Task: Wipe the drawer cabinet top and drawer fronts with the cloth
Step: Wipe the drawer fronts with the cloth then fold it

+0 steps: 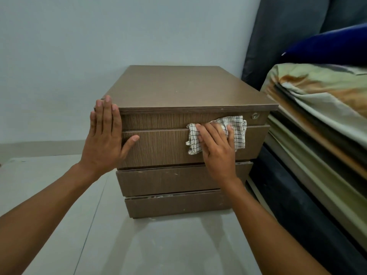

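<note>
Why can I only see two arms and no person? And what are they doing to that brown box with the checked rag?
The camera sits on the person's head and looks down, so you see only their own arms. The brown box is a drawer cabinet standing beside a bed. The right hand presses a checked cloth flat against the upper drawer fronts, near a small round lock, to wipe them. The left hand rests flat on the cabinet's left front corner, probably steadying it.
</note>
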